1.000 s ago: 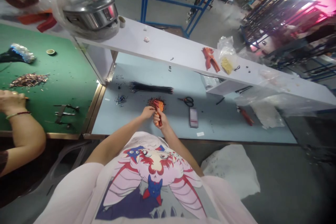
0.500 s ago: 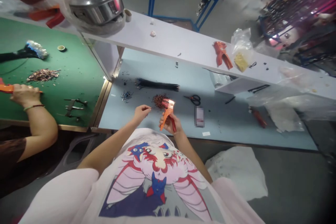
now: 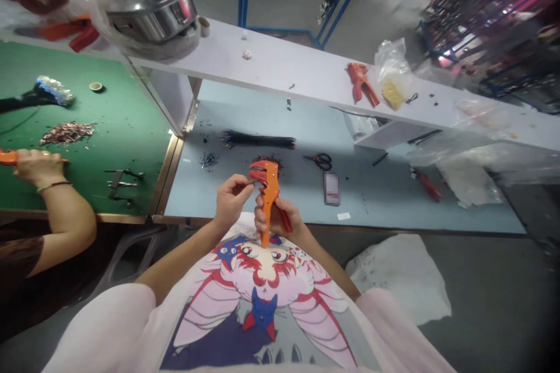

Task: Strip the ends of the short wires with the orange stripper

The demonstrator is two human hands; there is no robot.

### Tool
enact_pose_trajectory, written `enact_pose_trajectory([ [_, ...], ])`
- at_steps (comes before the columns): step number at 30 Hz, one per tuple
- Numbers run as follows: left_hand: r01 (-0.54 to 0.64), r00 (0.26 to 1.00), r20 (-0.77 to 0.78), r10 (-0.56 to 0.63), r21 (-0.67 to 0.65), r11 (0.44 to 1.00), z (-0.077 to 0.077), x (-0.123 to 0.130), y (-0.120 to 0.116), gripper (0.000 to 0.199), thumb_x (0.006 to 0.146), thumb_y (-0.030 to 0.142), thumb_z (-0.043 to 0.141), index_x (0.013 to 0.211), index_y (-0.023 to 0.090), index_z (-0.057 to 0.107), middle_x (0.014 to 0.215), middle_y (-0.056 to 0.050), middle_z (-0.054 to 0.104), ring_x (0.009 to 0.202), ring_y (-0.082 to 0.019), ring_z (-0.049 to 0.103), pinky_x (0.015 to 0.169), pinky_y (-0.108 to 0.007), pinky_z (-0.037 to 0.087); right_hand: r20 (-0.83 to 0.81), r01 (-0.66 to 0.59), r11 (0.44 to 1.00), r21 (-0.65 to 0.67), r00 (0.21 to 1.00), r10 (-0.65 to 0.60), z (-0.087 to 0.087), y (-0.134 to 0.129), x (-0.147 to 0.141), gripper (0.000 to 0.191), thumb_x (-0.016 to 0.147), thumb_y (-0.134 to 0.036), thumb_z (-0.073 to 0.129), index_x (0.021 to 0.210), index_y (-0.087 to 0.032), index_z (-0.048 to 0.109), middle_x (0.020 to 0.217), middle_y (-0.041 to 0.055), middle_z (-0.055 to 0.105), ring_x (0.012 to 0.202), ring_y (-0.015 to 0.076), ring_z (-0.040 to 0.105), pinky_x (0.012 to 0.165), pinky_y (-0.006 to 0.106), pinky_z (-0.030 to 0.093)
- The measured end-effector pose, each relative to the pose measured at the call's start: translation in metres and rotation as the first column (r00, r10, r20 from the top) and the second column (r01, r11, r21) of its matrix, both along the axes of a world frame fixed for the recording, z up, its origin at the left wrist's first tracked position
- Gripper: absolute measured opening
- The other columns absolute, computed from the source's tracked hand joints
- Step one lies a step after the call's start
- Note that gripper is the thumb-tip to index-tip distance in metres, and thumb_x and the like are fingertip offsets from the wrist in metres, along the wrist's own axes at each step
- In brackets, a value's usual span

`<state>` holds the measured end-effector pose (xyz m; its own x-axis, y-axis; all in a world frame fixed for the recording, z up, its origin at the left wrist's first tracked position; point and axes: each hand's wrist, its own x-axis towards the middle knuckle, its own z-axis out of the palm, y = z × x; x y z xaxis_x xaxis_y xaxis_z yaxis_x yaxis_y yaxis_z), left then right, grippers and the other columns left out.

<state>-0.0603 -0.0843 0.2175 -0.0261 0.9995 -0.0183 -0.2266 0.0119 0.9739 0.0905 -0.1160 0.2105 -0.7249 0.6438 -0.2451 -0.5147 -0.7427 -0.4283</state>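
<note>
Wrapped round the handles of an orange and red wire stripper point(image 3: 270, 186) is my right hand point(image 3: 280, 218). My left hand point(image 3: 233, 199) is closed in a pinch at the left side of the tool's red jaws, on a thin, short thing that looks like a wire. Behind the jaws lies a pile of reddish scraps point(image 3: 275, 161), partly covered by the tool. A bundle of black wires point(image 3: 261, 140) rests further back on the blue table point(image 3: 210, 195). Bluish clippings point(image 3: 209, 159) lie left of the pile.
Black scissors point(image 3: 322, 161) and a small blurred packet point(image 3: 332, 189) lie to the right. A white shelf point(image 3: 297, 73) crosses behind, bearing a steel pot point(image 3: 153, 11) and another stripper point(image 3: 362, 84). At the left, a co-worker's hand point(image 3: 40, 168) holds an orange tool over a green table.
The stripper has turned upright and shifted left and nearer to me. My left hand has come up against its jaws. The whole view has shifted slightly.
</note>
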Motion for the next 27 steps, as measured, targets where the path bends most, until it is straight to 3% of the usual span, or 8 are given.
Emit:
enact_pose_trajectory([
  [5, 0.071, 0.997, 0.022, -0.072, 0.024, 0.997, 0.0004, 0.0011, -0.0086, 0.008, 0.073, 0.023, 0.066, 0.074, 0.018, 0.061, 0.077, 0.001, 0.060, 0.075, -0.010, 0.057, 0.073, -0.022, 0.046, -0.075, 0.030, 0.998, 0.048, 0.997, -0.027, -0.0003, -0.0003, -0.0062, 0.027, 0.086, -0.048, 0.038, 0.089, -0.021, 0.039, 0.063, -0.0031, 0.049, 0.049, 0.0118, 0.048, 0.052, 0.033, 0.052],
  [13, 0.149, 0.985, 0.089, -0.150, 0.011, 0.989, 0.0037, 0.0049, -0.0111, 0.015, 0.071, 0.028, 0.068, 0.076, 0.016, 0.062, 0.080, -0.004, 0.065, 0.076, -0.013, 0.061, 0.074, -0.027, 0.050, -0.118, 0.010, 0.991, 0.132, 0.993, 0.006, 0.0025, -0.0043, -0.0035, 0.032, 0.079, -0.048, 0.052, 0.084, -0.023, 0.034, 0.057, -0.0071, 0.046, 0.042, 0.0089, 0.045, 0.046, 0.028, 0.051],
  [27, 0.196, 0.976, 0.093, -0.198, 0.031, 0.980, 0.0016, 0.0008, -0.0088, 0.013, 0.071, 0.026, 0.069, 0.076, 0.015, 0.065, 0.078, -0.004, 0.065, 0.074, -0.013, 0.061, 0.071, -0.024, 0.050, -0.119, 0.030, 0.990, 0.136, 0.993, -0.014, 0.0016, -0.0079, -0.0074, 0.031, 0.081, -0.050, 0.054, 0.082, -0.022, 0.040, 0.055, -0.0077, 0.049, 0.037, 0.0076, 0.043, 0.043, 0.025, 0.049],
])
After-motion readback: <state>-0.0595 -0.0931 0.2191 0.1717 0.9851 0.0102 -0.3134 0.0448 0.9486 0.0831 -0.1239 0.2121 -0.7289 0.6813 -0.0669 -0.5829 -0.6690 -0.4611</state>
